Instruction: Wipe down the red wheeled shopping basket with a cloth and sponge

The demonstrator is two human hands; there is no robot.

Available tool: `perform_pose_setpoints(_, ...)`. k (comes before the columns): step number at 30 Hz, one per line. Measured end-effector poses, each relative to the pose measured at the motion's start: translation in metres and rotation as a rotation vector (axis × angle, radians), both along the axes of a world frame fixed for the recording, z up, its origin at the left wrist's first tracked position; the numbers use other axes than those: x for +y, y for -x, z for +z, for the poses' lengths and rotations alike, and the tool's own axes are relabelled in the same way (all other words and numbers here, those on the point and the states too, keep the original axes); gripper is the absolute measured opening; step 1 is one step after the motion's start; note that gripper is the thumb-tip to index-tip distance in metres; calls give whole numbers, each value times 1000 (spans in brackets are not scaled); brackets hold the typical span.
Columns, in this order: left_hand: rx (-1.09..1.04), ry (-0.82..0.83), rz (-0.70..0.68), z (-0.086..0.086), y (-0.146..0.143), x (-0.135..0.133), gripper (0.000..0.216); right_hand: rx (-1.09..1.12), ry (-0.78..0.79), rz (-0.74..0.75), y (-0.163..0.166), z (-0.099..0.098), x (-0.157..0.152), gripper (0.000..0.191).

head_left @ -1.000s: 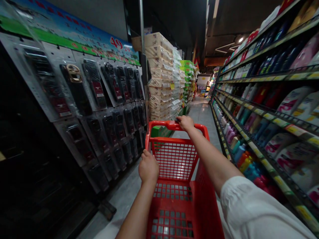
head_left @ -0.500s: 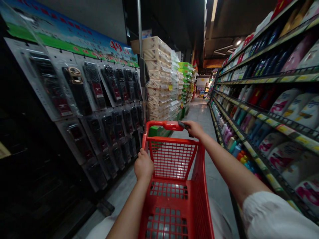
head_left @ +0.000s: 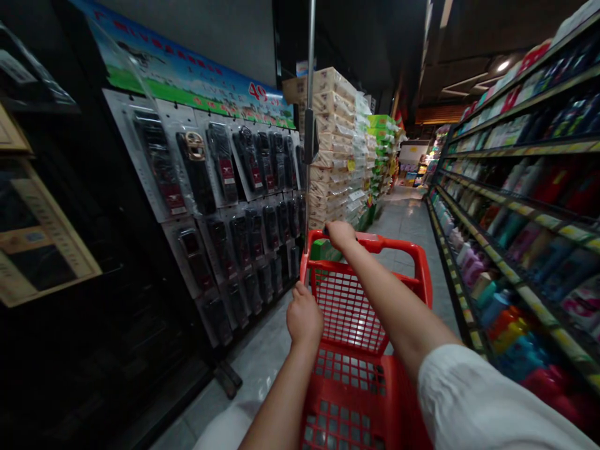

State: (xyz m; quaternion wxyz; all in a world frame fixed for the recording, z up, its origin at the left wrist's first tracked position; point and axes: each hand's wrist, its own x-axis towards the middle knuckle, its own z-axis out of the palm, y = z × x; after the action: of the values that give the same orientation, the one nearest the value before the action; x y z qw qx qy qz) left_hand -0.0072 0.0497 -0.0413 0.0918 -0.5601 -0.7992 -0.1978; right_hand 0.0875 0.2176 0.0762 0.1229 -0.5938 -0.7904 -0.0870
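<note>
A red plastic shopping cart (head_left: 344,390) stands in front of me, with its grid panel and handle at the far end. My left hand (head_left: 304,317) is closed around the cart's left side rim. My right hand (head_left: 341,237) reaches across and grips the left part of the red handle (head_left: 375,241); its fingertips are partly hidden. The cart's visible basket and its grid floor hold no goods that I can see.
On the left hangs a rack of packaged belts (head_left: 220,169) under a blue and green sign (head_left: 197,78). Stacked tissue packs (head_left: 330,144) stand beyond a metal pole (head_left: 309,75). Shelves of bottles (head_left: 520,187) line the right. A grey tiled aisle (head_left: 403,219) runs between.
My right hand has shifted left along the handle, from its right part to its left. My view has turned left, so the cart and racks appear farther right. My left hand still grips the rim.
</note>
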Motion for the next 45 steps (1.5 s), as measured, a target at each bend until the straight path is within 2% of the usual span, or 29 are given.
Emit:
perform_pose_setpoints(3, -3, -1, 3, -2, 0, 0, 42, 62, -36, 82, 21, -11, 8, 43)
perform_pose_setpoints(7, -28, 3, -6, -2, -1, 1, 40, 236, -70, 343, 24, -29, 19, 63)
perform_pose_setpoints(9, -40, -3, -10, -1, -2, 2, 39, 313, -54, 479, 21, -37, 19, 63)
perform_pose_setpoints(11, -50, -5, -7, 1, -3, 3, 38, 387, -28, 552, 18, -44, 13, 63)
perform_pose_setpoints(16, -48, -10, -9, 0, -4, 4, 37, 442, -9, 427, 15, -54, -11, 66)
perform_pose_setpoints(24, -25, -20, -8, 0, -1, -1, 39, 179, 6, 276, 13, -49, -39, 63)
perform_pose_setpoints(27, -18, -23, -12, 2, 0, -2, 38, 33, 10, 282, 7, -46, -52, 50)
perform_pose_setpoints(31, -40, -24, -16, 2, 0, -2, 38, -117, 41, 391, -10, -35, -65, 35)
perform_pose_setpoints(34, -65, -20, -30, 2, 0, -4, 39, -76, -6, 343, -20, -17, -61, 30)
perform_pose_setpoints(38, -78, -7, -36, 3, 0, -6, 40, 14, -268, 134, -17, -1, -38, 33)
perform_pose_setpoints(40, -63, 2, -35, 3, 1, -6, 41, -54, -303, 213, -10, -2, -25, 32)
perform_pose_setpoints(43, -22, 21, -30, 3, 3, -5, 42, -235, -236, 400, -3, -9, -10, 32)
perform_pose_setpoints(45, -9, 46, -24, 4, 3, -4, 44, -306, -205, 418, -2, -11, -5, 32)
